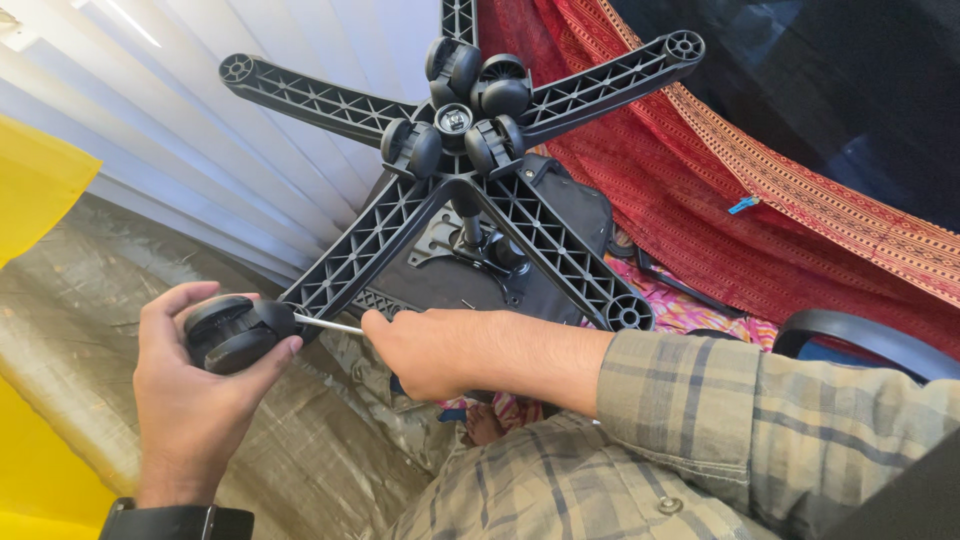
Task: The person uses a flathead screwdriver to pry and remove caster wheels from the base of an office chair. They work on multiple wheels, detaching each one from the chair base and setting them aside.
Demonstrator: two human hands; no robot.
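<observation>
While the left hand (205, 385) wraps around a black caster wheel (232, 332) at the tip of one chair base (450, 200) leg, the right hand (425, 350) pinches a thin metal rod (328, 324) poking toward that wheel. This looks like prying the wheel loose; next, judging by the grip, calls for steady leverage and a firm outward pull.

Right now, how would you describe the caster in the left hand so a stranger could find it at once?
Find the black five-armed chair base, upturned. Follow its lower-left arm to the tip, where the left hand cups a black twin-wheel caster. Four more casters lie bunched at the hub; only this one is at an arm's end, in a hand.
</observation>
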